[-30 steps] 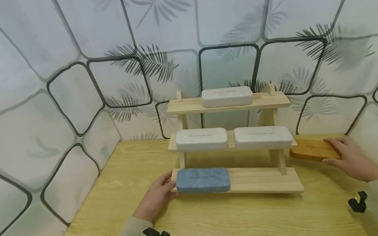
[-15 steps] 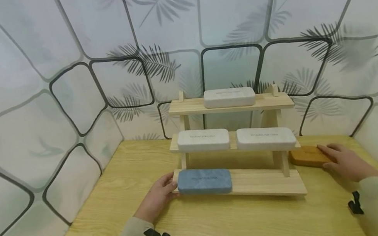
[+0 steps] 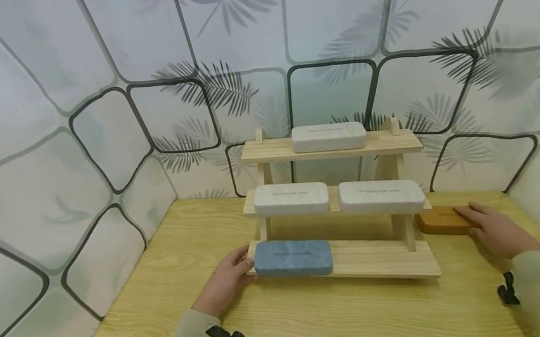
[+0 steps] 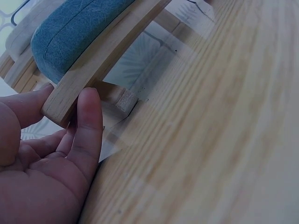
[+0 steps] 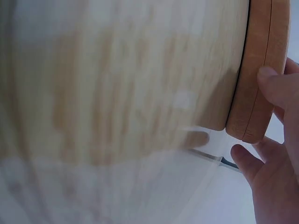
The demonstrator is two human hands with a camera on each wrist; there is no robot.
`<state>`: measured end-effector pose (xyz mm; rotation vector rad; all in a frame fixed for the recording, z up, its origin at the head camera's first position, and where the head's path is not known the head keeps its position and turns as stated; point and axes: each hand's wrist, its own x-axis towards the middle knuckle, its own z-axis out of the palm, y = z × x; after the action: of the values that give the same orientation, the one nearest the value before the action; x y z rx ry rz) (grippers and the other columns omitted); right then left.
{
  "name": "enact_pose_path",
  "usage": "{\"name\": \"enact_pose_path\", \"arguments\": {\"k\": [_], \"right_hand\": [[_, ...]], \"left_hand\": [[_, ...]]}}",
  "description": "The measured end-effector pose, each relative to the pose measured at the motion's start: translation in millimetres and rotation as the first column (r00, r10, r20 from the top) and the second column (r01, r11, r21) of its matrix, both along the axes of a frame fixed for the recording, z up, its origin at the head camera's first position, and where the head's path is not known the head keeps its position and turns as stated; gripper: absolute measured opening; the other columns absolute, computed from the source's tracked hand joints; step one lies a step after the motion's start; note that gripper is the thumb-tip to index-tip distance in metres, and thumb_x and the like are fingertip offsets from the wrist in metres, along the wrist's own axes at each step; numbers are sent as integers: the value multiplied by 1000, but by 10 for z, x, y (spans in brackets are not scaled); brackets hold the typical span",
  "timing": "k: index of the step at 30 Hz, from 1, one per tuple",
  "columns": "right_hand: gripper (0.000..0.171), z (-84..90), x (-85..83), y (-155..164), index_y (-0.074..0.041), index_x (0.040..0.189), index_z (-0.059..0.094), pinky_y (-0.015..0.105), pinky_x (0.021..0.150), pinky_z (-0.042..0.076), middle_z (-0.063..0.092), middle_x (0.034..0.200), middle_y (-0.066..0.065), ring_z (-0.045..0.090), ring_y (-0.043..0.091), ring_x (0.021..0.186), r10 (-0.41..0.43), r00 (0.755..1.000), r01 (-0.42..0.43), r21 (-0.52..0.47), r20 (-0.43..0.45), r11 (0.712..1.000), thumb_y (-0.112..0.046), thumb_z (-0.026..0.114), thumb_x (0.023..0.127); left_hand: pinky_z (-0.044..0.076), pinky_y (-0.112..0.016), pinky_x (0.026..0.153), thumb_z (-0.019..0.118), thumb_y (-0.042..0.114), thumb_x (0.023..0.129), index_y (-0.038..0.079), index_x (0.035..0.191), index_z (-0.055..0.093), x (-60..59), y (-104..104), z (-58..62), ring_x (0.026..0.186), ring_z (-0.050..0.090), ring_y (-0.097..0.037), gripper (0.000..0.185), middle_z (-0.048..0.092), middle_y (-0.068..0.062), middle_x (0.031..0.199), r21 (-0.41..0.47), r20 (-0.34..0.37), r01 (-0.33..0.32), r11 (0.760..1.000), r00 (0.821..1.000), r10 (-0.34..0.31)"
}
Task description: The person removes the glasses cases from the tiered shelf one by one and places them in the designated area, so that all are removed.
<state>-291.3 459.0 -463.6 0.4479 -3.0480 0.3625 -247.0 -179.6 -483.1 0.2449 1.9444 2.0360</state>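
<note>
A wooden tiered display stand holds the glasses cases on its shelves. My left hand pinches the left end of the bottom shelf, thumb and fingers either side of the board. Close to that hand, a blue glasses case lies on the same shelf. To the right of the stand, my right hand holds the right end of an orange glasses case, which lies on the table partly behind the stand. In the right wrist view, a fingertip presses near the seam of the orange case.
Two white glasses cases, a left one and a right one, lie on the middle shelf. A third white case is on the top shelf. Patterned walls enclose the wood-grain table.
The orange case has come down from a tilted pose to lie flat, and my right hand has shifted slightly left with it. My left hand keeps its place on the shelf end.
</note>
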Motion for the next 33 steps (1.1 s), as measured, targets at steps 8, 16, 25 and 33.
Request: {"name": "enact_pose_path", "arguments": {"k": [8, 16, 25, 33], "right_hand": [[59, 18, 27, -20, -1, 156, 33, 80, 96, 30, 26, 147, 45, 31, 72, 121, -42, 999, 42, -9, 13, 999, -21, 54, 106], [81, 37, 63, -58, 4, 155, 30, 82, 94, 29, 20, 147, 48, 27, 73, 121, -100, 994, 103, -53, 50, 993, -53, 53, 103], [81, 64, 101, -75, 3, 157, 27, 84, 94, 26, 15, 147, 51, 24, 75, 121, -120, 991, 124, -76, 58, 989, -54, 49, 104], [83, 136, 144, -121, 2, 158, 24, 85, 92, 25, 14, 147, 51, 23, 74, 123, -101, 994, 104, -89, 44, 991, -53, 53, 103]], "left_hand": [[54, -39, 95, 53, 25, 108, 1, 158, 27, 9, 11, 17, 120, 58, -26, 61, 49, -21, 144, 7, -4, -4, 1000, 1000, 4], [54, -39, 95, 52, 21, 108, 0, 157, 28, 13, 25, 12, 117, 59, -25, 58, 50, -22, 143, -2, -14, -17, 1000, 1000, 17], [53, -40, 96, 51, 21, 108, 0, 157, 26, 27, 22, 23, 118, 59, -25, 59, 49, -23, 143, -2, -24, -12, 1000, 1000, 12], [53, -40, 96, 52, 22, 108, 1, 157, 27, 17, 28, 23, 118, 59, -25, 59, 49, -22, 143, 7, -3, -13, 1000, 1000, 13]]}}
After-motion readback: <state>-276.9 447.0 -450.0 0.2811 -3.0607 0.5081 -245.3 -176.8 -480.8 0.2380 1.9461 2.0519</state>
